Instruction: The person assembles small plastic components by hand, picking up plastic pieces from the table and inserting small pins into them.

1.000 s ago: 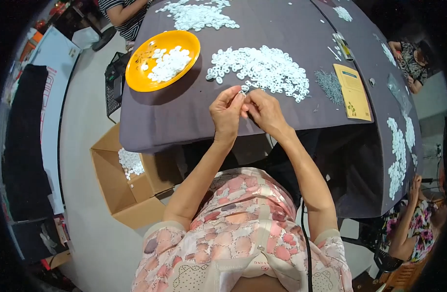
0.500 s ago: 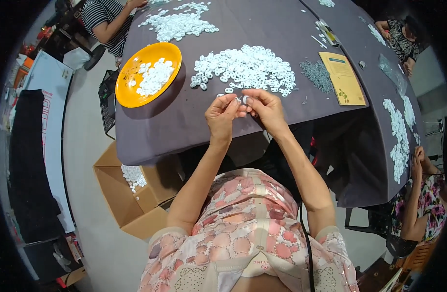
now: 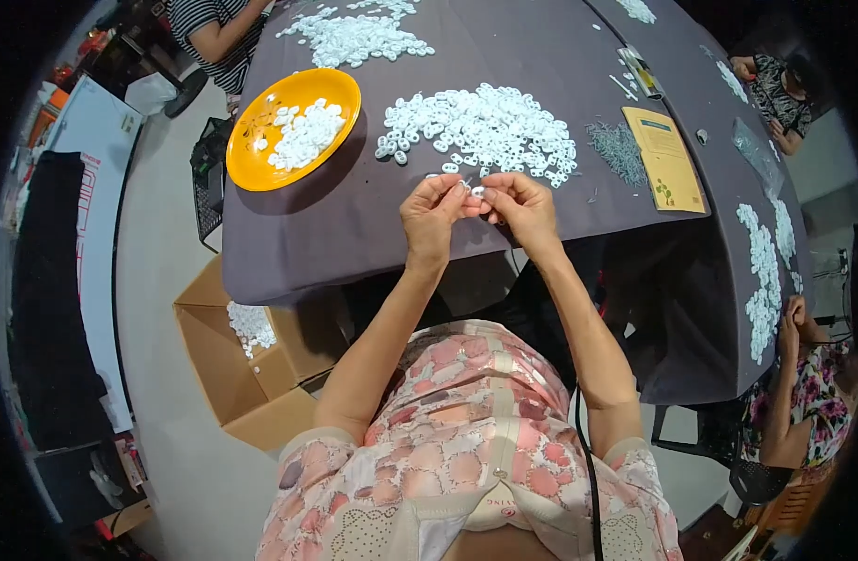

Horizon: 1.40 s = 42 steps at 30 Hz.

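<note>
Over the near edge of the table, both my hands meet with fingertips almost touching. My right hand (image 3: 529, 217) pinches a small white oval plastic piece (image 3: 477, 192) between thumb and forefinger. My left hand (image 3: 429, 222) is closed in a pinch beside it, on something thin and pale, too small to name. Just beyond my fingers spreads a heap of similar white two-holed pieces (image 3: 490, 120). Right of that heap lies a pile of thin grey bits (image 3: 620, 154). An orange plate (image 3: 246, 171) to the left bears more white pieces.
A yellow booklet (image 3: 670, 168) lies right of the grey bits. Another white heap (image 3: 359, 39) is farther back on the dark tablecloth (image 3: 307, 252). Below the left table edge stands an open cardboard box (image 3: 202, 351) with white pieces inside. Other people sit around the table.
The view has shifted slightly. My hands stay together, and the white piece in my right fingers has turned, now showing more of its face toward my left fingertips.
</note>
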### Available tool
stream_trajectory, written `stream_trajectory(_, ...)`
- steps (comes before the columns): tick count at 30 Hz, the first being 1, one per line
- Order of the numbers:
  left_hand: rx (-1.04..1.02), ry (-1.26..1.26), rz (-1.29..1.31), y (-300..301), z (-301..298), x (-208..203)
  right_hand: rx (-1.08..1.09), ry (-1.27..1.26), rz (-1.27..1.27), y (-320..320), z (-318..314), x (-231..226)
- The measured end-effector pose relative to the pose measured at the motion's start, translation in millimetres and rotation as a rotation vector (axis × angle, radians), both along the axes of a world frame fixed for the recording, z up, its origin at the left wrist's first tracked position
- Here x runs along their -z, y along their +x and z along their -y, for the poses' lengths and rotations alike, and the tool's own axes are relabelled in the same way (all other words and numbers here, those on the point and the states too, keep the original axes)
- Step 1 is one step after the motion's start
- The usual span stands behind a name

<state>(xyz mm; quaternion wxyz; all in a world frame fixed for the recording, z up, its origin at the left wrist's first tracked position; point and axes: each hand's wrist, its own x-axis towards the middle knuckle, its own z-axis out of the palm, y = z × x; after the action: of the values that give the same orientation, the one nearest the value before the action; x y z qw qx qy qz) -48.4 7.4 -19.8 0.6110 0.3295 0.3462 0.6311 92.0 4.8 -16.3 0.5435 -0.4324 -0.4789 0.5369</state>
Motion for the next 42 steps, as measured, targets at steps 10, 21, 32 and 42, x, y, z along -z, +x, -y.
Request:
stream_trajectory(10,-0.019,-0.001,-0.044,2.2,0.4,-0.7,0.007,-0.032,-0.045,0.9,-1.3,1.3)
stream_trajectory(21,-0.008,0.006,-0.116,1.6,1.8,1.3,0.114,-0.019,-0.076,-1.5,-0.1,-1.2)
stream_trajectory(32,-0.005,0.022,-0.168,4.1,1.9,3.1,0.171,0.026,-0.075,-11.5,-2.5,-3.4)
stream_trajectory(42,-0.014,0.003,-0.244,5.4,2.5,1.9,0.185,0.049,-0.061,-12.5,-2.5,0.5)
